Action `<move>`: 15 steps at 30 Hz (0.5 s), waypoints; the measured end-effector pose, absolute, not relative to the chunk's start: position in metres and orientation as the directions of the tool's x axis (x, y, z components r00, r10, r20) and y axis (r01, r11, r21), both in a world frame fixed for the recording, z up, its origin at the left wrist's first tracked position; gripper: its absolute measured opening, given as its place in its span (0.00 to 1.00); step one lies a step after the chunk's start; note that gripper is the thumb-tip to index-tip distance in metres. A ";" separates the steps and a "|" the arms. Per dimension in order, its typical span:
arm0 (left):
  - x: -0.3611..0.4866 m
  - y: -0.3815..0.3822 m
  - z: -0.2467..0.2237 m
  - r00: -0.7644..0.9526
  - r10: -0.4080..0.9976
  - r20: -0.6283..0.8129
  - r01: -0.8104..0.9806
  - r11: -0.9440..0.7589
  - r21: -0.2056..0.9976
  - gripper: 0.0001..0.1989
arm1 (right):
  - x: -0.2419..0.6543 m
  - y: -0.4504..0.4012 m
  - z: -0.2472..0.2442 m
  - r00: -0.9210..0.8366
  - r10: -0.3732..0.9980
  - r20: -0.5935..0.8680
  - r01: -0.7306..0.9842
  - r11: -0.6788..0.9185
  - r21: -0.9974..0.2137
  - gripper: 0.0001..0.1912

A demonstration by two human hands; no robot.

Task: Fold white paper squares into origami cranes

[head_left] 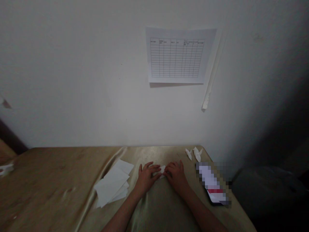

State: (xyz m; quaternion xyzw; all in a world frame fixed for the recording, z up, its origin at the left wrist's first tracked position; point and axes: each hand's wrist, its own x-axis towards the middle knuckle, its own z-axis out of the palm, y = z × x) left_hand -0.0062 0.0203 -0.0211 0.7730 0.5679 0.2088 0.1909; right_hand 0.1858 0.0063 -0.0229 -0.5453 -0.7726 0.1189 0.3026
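Note:
Between my two hands, on the cloth-covered table, lies a small folded piece of white paper (162,170). My left hand (147,174) has its fingertips and thumb on the paper's left side. My right hand (174,173) grips the right side with bent fingers, which cover part of it. To the left of my left hand is a fanned stack of white paper sheets (114,180). Beyond my right hand, near the table's far right corner, sit two small folded paper figures, a larger one (198,154) and a smaller one (188,154).
A phone (212,185) with a lit, blurred-out screen lies along the right table edge. The tan cloth (60,180) has a raised crease left of the sheets. Behind the table rises a white wall with a printed table sheet (177,56) and a cable cover strip (213,71).

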 end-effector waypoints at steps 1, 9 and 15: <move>-0.006 0.021 -0.020 0.265 0.958 0.106 0.799 -0.280 0.532 0.11 | 0.186 0.007 -0.023 -0.210 0.921 0.329 0.777 0.361 -0.515 0.07; 0.000 0.022 -0.013 0.213 0.966 0.149 0.801 -0.260 0.539 0.08 | 0.183 0.013 -0.024 -0.130 0.951 0.280 0.796 0.268 -0.542 0.08; 0.001 0.021 -0.013 0.186 0.968 0.170 0.788 -0.251 0.563 0.09 | 0.181 0.012 -0.026 -0.094 0.960 0.263 0.805 0.229 -0.547 0.08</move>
